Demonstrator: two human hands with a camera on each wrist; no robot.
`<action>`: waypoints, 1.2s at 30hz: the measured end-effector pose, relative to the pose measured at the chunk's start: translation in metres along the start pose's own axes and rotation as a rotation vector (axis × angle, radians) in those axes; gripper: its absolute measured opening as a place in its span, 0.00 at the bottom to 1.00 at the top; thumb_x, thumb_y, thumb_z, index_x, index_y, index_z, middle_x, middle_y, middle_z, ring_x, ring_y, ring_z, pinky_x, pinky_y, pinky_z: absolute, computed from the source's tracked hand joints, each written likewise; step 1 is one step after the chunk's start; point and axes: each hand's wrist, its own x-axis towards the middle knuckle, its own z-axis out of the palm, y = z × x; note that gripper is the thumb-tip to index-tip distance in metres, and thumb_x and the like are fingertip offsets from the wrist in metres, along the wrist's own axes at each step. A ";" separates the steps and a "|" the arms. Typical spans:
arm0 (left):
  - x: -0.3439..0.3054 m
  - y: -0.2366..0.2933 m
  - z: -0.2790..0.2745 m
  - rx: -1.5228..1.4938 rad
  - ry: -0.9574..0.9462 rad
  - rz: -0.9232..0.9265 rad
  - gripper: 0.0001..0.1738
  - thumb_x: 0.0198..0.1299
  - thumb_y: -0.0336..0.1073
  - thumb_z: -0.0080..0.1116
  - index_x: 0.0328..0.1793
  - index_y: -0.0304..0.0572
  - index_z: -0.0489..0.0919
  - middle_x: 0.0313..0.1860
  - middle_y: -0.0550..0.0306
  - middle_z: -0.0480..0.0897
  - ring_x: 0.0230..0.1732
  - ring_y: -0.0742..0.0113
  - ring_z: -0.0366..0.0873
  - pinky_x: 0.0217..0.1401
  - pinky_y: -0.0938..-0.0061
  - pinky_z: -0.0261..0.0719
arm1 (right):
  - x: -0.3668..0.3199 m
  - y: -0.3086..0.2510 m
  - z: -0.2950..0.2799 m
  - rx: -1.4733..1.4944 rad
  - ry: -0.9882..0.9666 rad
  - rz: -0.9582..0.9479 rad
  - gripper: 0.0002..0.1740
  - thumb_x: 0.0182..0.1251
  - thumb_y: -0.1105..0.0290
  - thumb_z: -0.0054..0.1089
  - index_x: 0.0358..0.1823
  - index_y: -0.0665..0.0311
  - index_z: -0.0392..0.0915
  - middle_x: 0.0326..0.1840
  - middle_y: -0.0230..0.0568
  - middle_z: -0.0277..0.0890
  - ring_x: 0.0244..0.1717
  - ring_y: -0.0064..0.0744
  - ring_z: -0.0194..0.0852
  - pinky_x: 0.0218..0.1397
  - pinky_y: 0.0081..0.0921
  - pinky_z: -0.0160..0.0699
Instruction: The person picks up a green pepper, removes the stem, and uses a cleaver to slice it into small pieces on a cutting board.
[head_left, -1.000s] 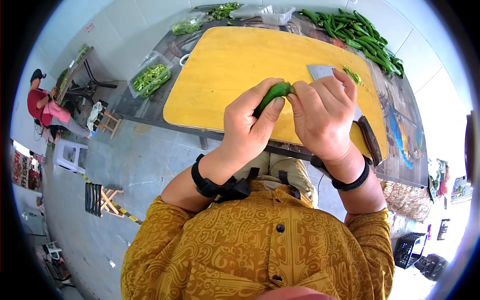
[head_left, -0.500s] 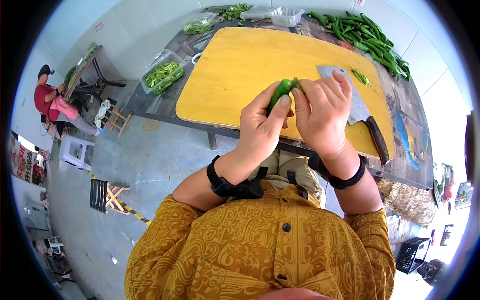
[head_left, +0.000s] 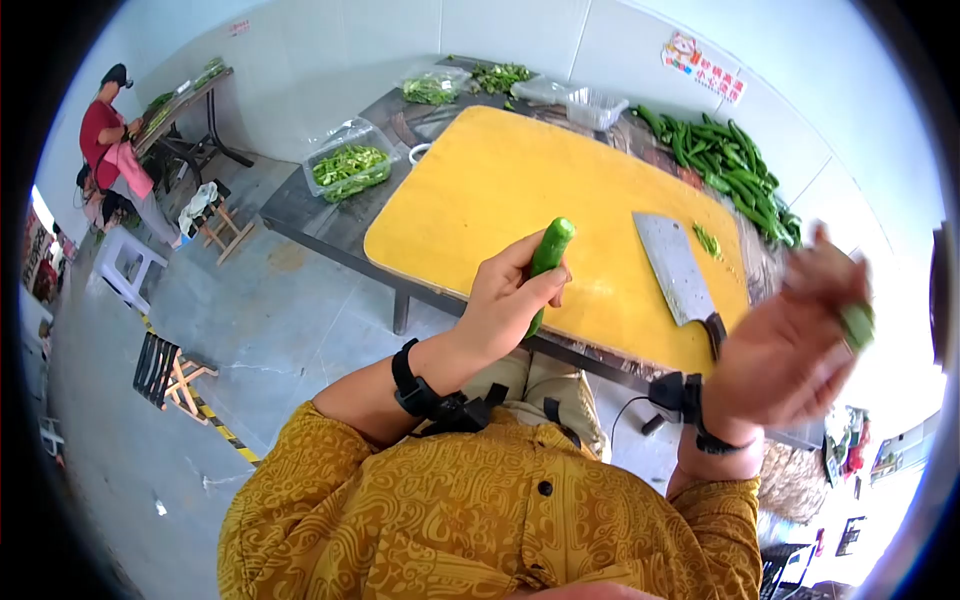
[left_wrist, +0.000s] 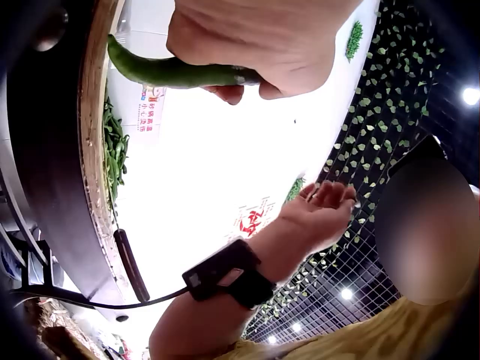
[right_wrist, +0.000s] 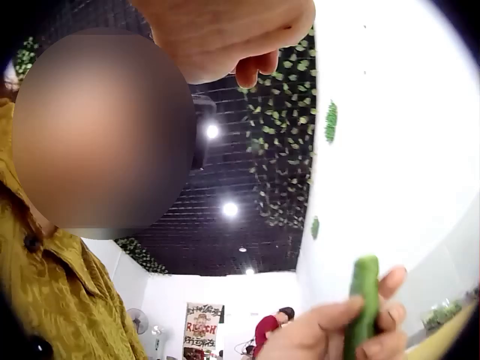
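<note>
In the head view, my left hand [head_left: 505, 305] grips a green pepper [head_left: 550, 250], its cut-looking end upward, above the board's front edge. The left wrist view shows the curved pepper [left_wrist: 154, 72] under my left hand [left_wrist: 259, 41]. My right hand [head_left: 785, 350], motion-blurred, is off to the right of the board, with a blurred green piece [head_left: 857, 325] by its fingers; whether it is held I cannot tell. The fingers of my right hand [right_wrist: 232, 37] look bent in the right wrist view. A cleaver [head_left: 675, 268] lies on the yellow board [head_left: 510, 190].
Whole peppers [head_left: 735, 170] are heaped at the table's back right. Sliced green pieces fill a clear container [head_left: 350, 172] at the left. Small shreds [head_left: 707, 242] lie near the cleaver. An empty clear tray [head_left: 595, 108] stands behind the board. A person [head_left: 115, 150] is at another table.
My right hand has left the pepper and swung far right. The pepper stays in my left hand, its top end now exposed. The head view has shifted, showing more wall behind the table.
</note>
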 end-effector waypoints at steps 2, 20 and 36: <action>-0.001 0.002 -0.004 0.065 -0.011 0.006 0.26 0.69 0.28 0.52 0.73 0.35 0.67 0.43 0.58 0.76 0.36 0.72 0.73 0.42 0.77 0.72 | 0.021 -0.010 -0.013 0.054 -0.015 -0.154 0.22 0.80 0.62 0.35 0.61 0.71 0.69 0.35 0.41 0.78 0.40 0.33 0.77 0.64 0.45 0.71; 0.002 -0.016 -0.025 0.108 0.112 -0.036 0.28 0.74 0.40 0.51 0.76 0.39 0.63 0.34 0.60 0.75 0.30 0.76 0.70 0.34 0.80 0.71 | -0.011 0.046 0.054 -0.353 -0.602 0.289 0.28 0.57 0.73 0.65 0.61 0.68 0.72 0.44 0.51 0.79 0.47 0.51 0.76 0.52 0.41 0.75; 0.006 -0.030 0.016 0.391 -0.156 0.144 0.30 0.76 0.58 0.33 0.54 0.37 0.75 0.33 0.63 0.75 0.31 0.78 0.70 0.31 0.81 0.69 | -0.129 0.013 0.051 0.476 -0.203 1.007 0.25 0.79 0.56 0.39 0.62 0.72 0.67 0.54 0.44 0.73 0.50 0.28 0.70 0.55 0.24 0.70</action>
